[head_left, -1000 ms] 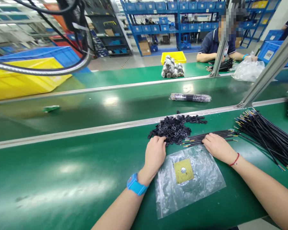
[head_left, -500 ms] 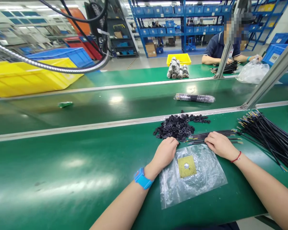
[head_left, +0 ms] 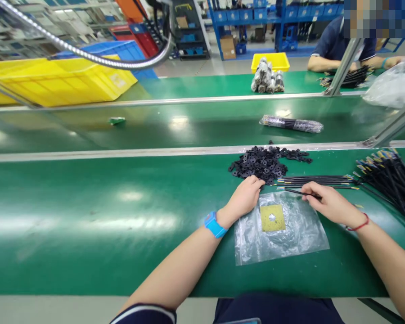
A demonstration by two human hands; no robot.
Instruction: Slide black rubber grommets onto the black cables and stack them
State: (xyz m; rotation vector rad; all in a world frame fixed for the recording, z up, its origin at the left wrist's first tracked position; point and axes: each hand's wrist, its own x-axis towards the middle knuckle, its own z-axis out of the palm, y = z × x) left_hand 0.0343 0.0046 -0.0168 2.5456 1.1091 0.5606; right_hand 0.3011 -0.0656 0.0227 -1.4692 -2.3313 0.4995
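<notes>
The right hand (head_left: pixel 330 204) is closed in a pinch on one black cable (head_left: pixel 293 191); a length of it shows to the left of the fingers and ends in bared coloured wires. The cable is at the far edge of a clear plastic bag (head_left: pixel 303 243), on the near side of a row of similar cables (head_left: pixel 313 180) laid side by side on the green worktop (head_left: pixel 121 252). The left hand (head_left: pixel 243 198) has its fingers curled at the near edge of a pile of small black pieces (head_left: pixel 261 163); whether it grips one cannot be told, as the fingertips hide the spot.

Handling assessment: the cable is judged light, smooth-jacketed and springy, stiff enough to keep straight when held off-centre, though likely to roll between the fingers. The thin wire ends are judged its weak point, prone to bending or fraying; hold should be taken on the black jacket, close behind the end being worked. The small pieces appear light and fairly tough, best pinched by their edges, leaving the hole clear
</notes>
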